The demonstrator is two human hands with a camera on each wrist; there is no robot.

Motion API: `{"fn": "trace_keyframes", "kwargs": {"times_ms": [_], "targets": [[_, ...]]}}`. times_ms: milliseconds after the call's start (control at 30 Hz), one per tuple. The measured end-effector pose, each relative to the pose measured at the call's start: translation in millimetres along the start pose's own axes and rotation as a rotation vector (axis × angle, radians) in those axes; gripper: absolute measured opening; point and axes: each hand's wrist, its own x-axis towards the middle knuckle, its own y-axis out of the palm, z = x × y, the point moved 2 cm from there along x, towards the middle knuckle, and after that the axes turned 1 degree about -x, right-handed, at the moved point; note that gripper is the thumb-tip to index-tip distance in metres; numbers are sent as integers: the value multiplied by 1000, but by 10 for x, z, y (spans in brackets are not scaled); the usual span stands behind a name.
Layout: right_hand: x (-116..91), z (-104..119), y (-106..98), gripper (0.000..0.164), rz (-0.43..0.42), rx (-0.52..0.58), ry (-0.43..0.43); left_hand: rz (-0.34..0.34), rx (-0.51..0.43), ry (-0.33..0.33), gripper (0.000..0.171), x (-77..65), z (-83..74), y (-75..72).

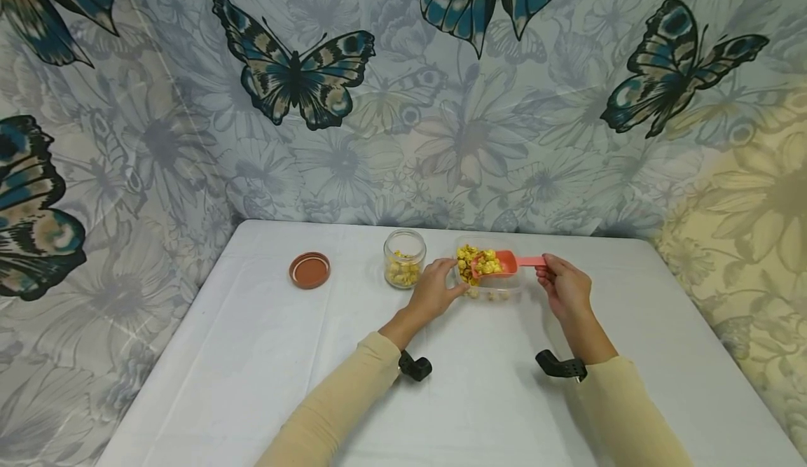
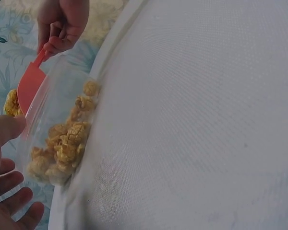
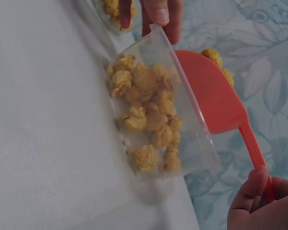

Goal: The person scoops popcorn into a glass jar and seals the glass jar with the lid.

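Gripping the scoop (image 1: 509,262) with its fingers, the right hand (image 1: 567,285) holds heaped popcorn (image 1: 487,264) over the tub (image 3: 197,148), while the left hand (image 1: 436,288), fingers loosely extended, touches the tub's left rim, so a jolt could spill pieces between it and the jar (image 1: 405,245) to its left.

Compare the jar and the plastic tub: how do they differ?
The jar is narrower and taller; the tub is wider and lower. The red scoop is held over the tub, while none is over the jar. Both are see-through, open-topped and hold popcorn.
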Motion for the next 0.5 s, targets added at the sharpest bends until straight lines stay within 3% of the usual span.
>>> {"fn": "trace_keyframes", "kwargs": {"times_ms": [367,500], "targets": [[-23,29,43,19,7,-3,-21,10,-26,2,58,-3,-36,-60],[-22,47,73,20,22,16,-24,37,-93,-18,61,5,-46,-103]]}}
